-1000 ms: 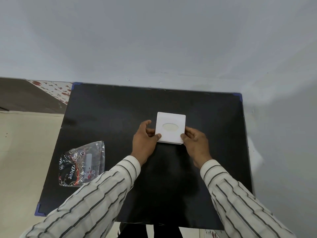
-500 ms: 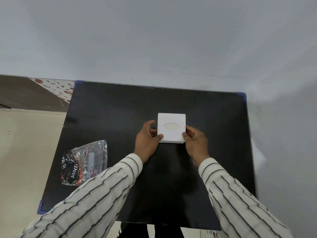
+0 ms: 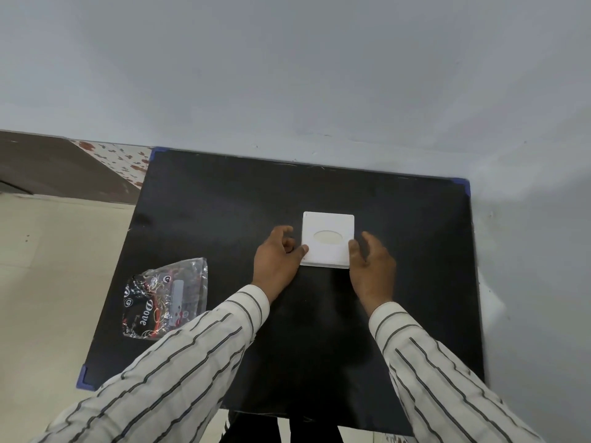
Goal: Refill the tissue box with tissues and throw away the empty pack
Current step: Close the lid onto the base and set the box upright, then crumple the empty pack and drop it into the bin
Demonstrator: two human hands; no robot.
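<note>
White and square, the tissue box (image 3: 328, 239) sits flat on the black table (image 3: 204, 219), right of the table's middle, its oval slot facing up. My left hand (image 3: 277, 262) is at the box's left edge with the thumb tip touching its near-left corner, the other fingers curled loosely and just off the side. My right hand (image 3: 372, 266) is at the right edge, thumb resting against the near-right corner, the fingers spread open and lifted clear of the box.

Half a second ago both hands pressed in against the sides of the box, fingers wrapped close to it; now both have loosened, and the right one has opened out so that a gap shows between its fingers and the box wall. Neither hand clamps anything. The box itself has not shifted on the table in that time.

Well apart to the left, near the table's left edge, lies the clear plastic tissue pack (image 3: 166, 298), crumpled and flat, with red and black print; it lies just where it lay before. My striped sleeves (image 3: 179, 356) reach in from the near edge.
</note>
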